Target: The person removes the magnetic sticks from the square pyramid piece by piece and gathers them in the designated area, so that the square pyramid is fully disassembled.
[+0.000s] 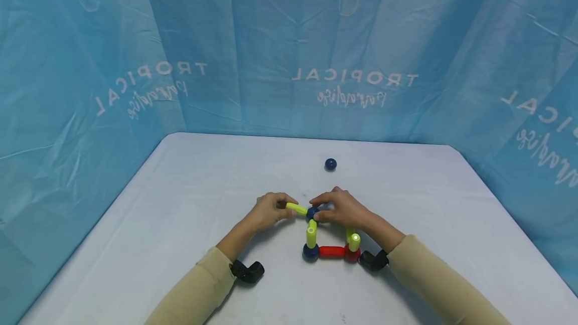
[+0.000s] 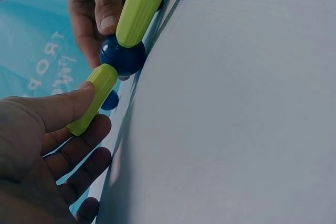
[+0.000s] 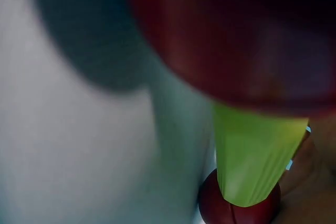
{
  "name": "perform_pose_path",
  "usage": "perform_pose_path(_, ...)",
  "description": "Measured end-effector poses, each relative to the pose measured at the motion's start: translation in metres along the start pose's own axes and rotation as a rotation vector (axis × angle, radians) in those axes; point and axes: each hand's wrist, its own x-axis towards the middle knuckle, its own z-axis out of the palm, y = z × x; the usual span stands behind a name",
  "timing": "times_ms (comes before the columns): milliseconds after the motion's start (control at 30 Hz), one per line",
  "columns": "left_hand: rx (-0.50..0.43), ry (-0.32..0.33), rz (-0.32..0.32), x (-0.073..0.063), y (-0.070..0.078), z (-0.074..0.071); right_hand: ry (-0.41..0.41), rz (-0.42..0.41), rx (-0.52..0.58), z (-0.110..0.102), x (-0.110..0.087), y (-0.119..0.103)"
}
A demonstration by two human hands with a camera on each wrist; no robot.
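My left hand (image 1: 269, 210) pinches a yellow-green rod (image 1: 296, 208) between thumb and fingers. The rod's far end meets a dark blue ball (image 2: 123, 56), which my right hand (image 1: 343, 208) grips with its fingertips. Another yellow-green rod (image 2: 139, 14) links that ball to a near blue ball (image 1: 310, 253). From there a red rod (image 1: 331, 252) runs to a red ball (image 1: 352, 254). Short yellow-green rods point up from both near balls. Close up in the right wrist view, a yellow-green rod (image 3: 252, 156) joins the near red ball to a second red ball (image 3: 241, 211).
A loose dark blue ball (image 1: 330, 164) lies farther back on the white table (image 1: 217, 169). Blue printed curtains (image 1: 271, 104) hang behind the table and at its sides. Black wrist cameras sit on both wrists, the right one (image 1: 374, 261) beside the red ball.
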Motion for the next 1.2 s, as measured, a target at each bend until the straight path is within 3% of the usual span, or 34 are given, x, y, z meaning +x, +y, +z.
perform_pose_path(567, -0.001, 0.037, 0.012, 0.001, 0.0, 0.003, 0.007, 0.007, -0.012, 0.003, 0.001, 0.0)
perform_pose_path(667, -0.019, 0.079, -0.015, 0.001, -0.003, -0.004, 0.009, 0.009, -0.021, 0.003, 0.0, -0.001)
perform_pose_path(800, -0.075, 0.158, -0.056, 0.002, -0.011, -0.025, 0.02, 0.033, -0.022, 0.0, -0.002, 0.003)
perform_pose_path(933, -0.136, 0.178, -0.065, 0.014, -0.018, -0.038, 0.026, 0.046, -0.002, -0.002, -0.003, 0.007)
perform_pose_path(1200, -0.202, 0.229, -0.107, 0.058, -0.021, -0.029, 0.024, 0.059, 0.041, 0.005, 0.0, 0.005)
